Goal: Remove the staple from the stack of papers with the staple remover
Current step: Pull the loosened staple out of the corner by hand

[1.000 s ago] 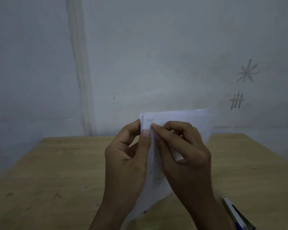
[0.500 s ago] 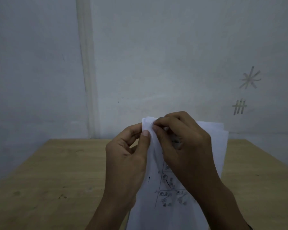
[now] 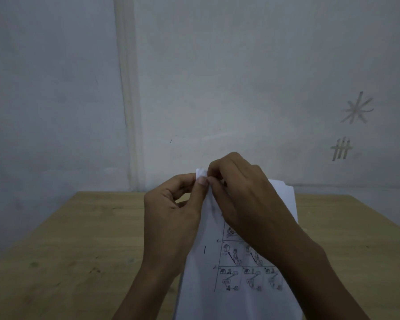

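Observation:
A stack of white papers (image 3: 236, 294) with printed picture panels is held upright above the wooden table (image 3: 74, 245). My left hand (image 3: 171, 218) pinches the stack's top left corner between thumb and fingers. My right hand (image 3: 245, 195) lies over the upper part of the front sheet, its fingertips pressed on that same corner right beside my left thumb. The staple is hidden under the fingers. No staple remover is in view.
A pale wall (image 3: 217, 77) stands close behind the table, with a vertical strip (image 3: 128, 112) at the left and scratched marks (image 3: 356, 109) at the right.
The stack has turned its printed front face toward me. My right hand moved up over the top corner. The pen-like object seen at lower right a second ago has dropped from view.

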A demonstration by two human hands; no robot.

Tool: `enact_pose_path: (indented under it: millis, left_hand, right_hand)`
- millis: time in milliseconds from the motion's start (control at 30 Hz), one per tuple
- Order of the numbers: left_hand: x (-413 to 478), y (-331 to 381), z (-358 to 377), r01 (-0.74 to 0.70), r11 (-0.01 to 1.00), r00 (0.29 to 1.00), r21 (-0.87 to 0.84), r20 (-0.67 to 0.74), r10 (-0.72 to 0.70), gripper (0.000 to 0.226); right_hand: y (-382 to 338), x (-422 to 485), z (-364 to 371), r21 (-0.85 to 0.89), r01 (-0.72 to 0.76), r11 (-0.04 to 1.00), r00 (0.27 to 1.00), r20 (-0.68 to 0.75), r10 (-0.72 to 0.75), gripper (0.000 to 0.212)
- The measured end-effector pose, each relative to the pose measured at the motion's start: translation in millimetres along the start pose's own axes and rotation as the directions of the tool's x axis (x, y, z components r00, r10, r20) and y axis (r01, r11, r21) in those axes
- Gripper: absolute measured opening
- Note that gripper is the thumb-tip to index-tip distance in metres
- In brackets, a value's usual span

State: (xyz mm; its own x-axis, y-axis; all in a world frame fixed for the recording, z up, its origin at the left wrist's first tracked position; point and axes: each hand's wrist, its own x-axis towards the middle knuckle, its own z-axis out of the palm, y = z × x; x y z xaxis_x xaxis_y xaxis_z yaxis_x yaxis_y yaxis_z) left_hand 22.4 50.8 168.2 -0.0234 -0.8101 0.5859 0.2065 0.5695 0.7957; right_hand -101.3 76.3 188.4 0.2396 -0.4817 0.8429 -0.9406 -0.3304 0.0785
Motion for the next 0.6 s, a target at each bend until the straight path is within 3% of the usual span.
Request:
enact_pose_path:
  millis: [133,433,600]
  left_hand:
    - [-0.9,-0.3,0.7,-0.018,1.0,1.0,0.019,-0.001,0.018,0.017]
    - [-1.5,-0.2,6.7,-0.061,0.996,0.998,0.062,-0.028,0.063,0.021]
    - [-1.5,-3.4,8.5,-0.062,0.995,0.997,0.083,-0.029,0.064,0.023]
  right_hand:
    - [4.8,-0.6,0.9,-0.005,0.004,1.0,0.999,0.054,-0.004,0.022]
    - [3.6,-4.9,7.1,0.012,0.008,1.0,0.999,-0.044,-0.007,0.029]
    - [5.0,-7.0,13.2,0.064,-0.043,0.997,0.998,-0.036,0.045,0.017]
